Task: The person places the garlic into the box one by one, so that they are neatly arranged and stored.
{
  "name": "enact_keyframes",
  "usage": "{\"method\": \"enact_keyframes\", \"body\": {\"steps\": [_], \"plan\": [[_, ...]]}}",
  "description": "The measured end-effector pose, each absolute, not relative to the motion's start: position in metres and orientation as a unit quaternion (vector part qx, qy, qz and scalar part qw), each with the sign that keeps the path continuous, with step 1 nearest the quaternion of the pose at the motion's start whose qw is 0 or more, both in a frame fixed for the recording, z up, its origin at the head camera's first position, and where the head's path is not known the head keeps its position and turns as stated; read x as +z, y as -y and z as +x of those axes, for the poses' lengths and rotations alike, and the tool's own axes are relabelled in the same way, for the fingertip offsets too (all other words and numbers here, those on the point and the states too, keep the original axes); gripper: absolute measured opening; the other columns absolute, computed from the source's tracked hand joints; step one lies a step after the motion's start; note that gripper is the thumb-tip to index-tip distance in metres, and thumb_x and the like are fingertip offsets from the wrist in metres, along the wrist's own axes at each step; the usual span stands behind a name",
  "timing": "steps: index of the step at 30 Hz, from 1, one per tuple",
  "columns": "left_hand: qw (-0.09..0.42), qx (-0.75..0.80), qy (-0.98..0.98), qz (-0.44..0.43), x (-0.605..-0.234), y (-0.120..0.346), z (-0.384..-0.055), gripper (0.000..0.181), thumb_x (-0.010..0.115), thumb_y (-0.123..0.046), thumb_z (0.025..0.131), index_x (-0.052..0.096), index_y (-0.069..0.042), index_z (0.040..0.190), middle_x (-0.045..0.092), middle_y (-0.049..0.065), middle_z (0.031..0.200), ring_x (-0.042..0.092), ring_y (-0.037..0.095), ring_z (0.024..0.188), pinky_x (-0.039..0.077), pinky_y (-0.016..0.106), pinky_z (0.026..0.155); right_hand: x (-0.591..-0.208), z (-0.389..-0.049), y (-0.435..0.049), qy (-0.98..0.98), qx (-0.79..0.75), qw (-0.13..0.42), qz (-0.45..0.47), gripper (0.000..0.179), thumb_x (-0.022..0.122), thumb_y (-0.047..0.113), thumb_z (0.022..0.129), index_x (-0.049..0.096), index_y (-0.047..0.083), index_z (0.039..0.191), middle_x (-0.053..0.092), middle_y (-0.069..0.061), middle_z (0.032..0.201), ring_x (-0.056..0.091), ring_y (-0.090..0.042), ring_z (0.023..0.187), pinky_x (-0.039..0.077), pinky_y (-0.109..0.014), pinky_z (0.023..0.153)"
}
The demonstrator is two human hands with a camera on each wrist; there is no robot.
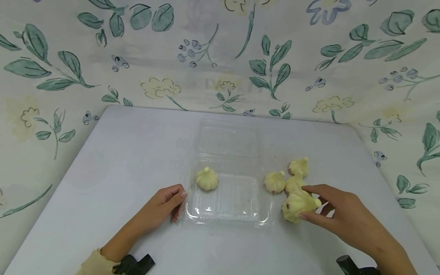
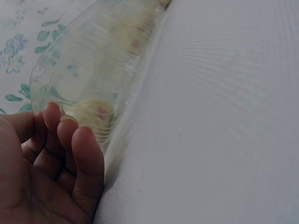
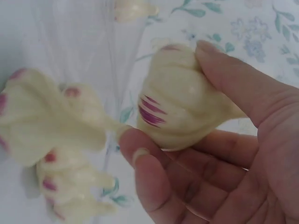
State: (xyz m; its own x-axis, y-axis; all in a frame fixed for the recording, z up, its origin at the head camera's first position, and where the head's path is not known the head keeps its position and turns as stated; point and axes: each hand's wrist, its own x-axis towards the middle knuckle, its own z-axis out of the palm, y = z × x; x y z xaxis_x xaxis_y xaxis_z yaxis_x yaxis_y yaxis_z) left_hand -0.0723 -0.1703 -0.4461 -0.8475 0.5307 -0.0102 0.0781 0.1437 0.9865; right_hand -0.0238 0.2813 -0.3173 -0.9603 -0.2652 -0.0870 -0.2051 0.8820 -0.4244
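Observation:
My right hand [image 1: 347, 219] grips a pale yellow garlic bulb [image 1: 297, 206] between thumb and fingers, right of a clear plastic container. Purple streaks mark this bulb in the right wrist view [image 3: 180, 100]. The container [image 1: 225, 220] lies with its lid [image 1: 228, 140] folded back, away from me. Inside its tray, at the left, sits one garlic bulb [image 1: 207, 178]. My left hand [image 1: 159, 210] pinches the tray's left edge between thumb and fingers. Three more bulbs lie close together near the right hand: one at left [image 1: 274, 182], one at back [image 1: 298, 166], one partly hidden [image 1: 294, 183].
A white tabletop [image 1: 137, 152] lies under everything. Behind it and at both sides hangs a floral cloth [image 1: 213, 88] with green leaves and yellow flowers. Black wrist mounts [image 1: 134, 265] show at the bottom of the head view.

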Motion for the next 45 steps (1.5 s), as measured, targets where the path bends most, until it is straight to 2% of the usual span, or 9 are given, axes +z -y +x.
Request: {"method": "enact_keyframes", "body": {"steps": [5, 9, 14, 21, 28, 37, 45], "plan": [[0.178, 0.623, -0.732, 0.21, -0.446, 0.169, -0.073, 0.033, 0.047, -0.019, 0.114, 0.051, -0.004, 0.085, 0.054, 0.009, 0.066, 0.055, 0.023, 0.054, 0.054, 0.034, 0.051, -0.314, -0.031, -0.258, -0.96, -0.232, 0.055, -0.146, 0.063, 0.09, 0.039, 0.083, 0.067, 0.013, 0.136, 0.071, 0.0, 0.117, 0.061, -0.004, 0.077, 0.054, -0.023, 0.062], [0.177, 0.622, -0.733, 0.211, -0.446, 0.169, -0.073, 0.033, 0.047, -0.019, 0.114, 0.051, -0.005, 0.085, 0.054, 0.008, 0.066, 0.056, 0.022, 0.054, 0.054, 0.034, 0.051, -0.311, -0.039, -0.243, -0.951, -0.253, 0.056, -0.169, 0.061, 0.089, 0.037, 0.085, 0.067, 0.012, 0.135, 0.07, 0.006, 0.11, 0.062, -0.006, 0.081, 0.056, -0.025, 0.064], [0.18, 0.624, -0.733, 0.205, -0.445, 0.169, -0.072, 0.033, 0.047, -0.019, 0.114, 0.051, -0.004, 0.085, 0.054, 0.007, 0.066, 0.055, 0.019, 0.055, 0.054, 0.033, 0.051, -0.309, -0.048, -0.222, -0.943, -0.271, 0.06, -0.182, 0.059, 0.088, 0.039, 0.087, 0.066, 0.011, 0.134, 0.07, 0.006, 0.106, 0.064, -0.01, 0.083, 0.058, -0.025, 0.067], [0.185, 0.625, -0.731, 0.202, -0.446, 0.17, -0.073, 0.032, 0.047, -0.02, 0.114, 0.051, -0.004, 0.086, 0.054, 0.007, 0.067, 0.055, 0.018, 0.056, 0.054, 0.032, 0.052, -0.317, -0.057, -0.197, -0.933, -0.291, 0.044, -0.207, 0.054, 0.088, 0.033, 0.087, 0.068, 0.01, 0.132, 0.071, 0.005, 0.114, 0.065, -0.011, 0.086, 0.059, -0.027, 0.071], [0.184, 0.627, -0.729, 0.205, -0.447, 0.171, -0.073, 0.032, 0.047, -0.02, 0.114, 0.052, -0.004, 0.087, 0.054, 0.007, 0.067, 0.056, 0.018, 0.056, 0.054, 0.033, 0.051, -0.331, -0.067, -0.173, -0.921, -0.303, 0.063, -0.235, 0.056, 0.086, 0.039, 0.089, 0.066, 0.013, 0.134, 0.07, 0.009, 0.113, 0.064, -0.009, 0.088, 0.057, -0.027, 0.071], [0.181, 0.623, -0.735, 0.199, -0.445, 0.172, -0.074, 0.031, 0.048, -0.02, 0.114, 0.053, -0.005, 0.087, 0.055, 0.006, 0.067, 0.056, 0.016, 0.056, 0.055, 0.032, 0.052, -0.347, -0.074, -0.141, -0.906, -0.324, 0.096, -0.254, 0.056, 0.083, 0.039, 0.091, 0.063, 0.015, 0.138, 0.068, 0.008, 0.107, 0.061, -0.01, 0.075, 0.054, -0.025, 0.061], [0.186, 0.619, -0.738, 0.195, -0.445, 0.171, -0.072, 0.033, 0.048, -0.022, 0.114, 0.053, -0.004, 0.087, 0.055, 0.005, 0.068, 0.057, 0.016, 0.057, 0.055, 0.032, 0.052, -0.365, -0.076, -0.119, -0.892, -0.337, 0.119, -0.278, 0.049, 0.084, 0.033, 0.092, 0.063, 0.014, 0.132, 0.072, 0.005, 0.106, 0.065, -0.006, 0.081, 0.055, -0.025, 0.062]]}}
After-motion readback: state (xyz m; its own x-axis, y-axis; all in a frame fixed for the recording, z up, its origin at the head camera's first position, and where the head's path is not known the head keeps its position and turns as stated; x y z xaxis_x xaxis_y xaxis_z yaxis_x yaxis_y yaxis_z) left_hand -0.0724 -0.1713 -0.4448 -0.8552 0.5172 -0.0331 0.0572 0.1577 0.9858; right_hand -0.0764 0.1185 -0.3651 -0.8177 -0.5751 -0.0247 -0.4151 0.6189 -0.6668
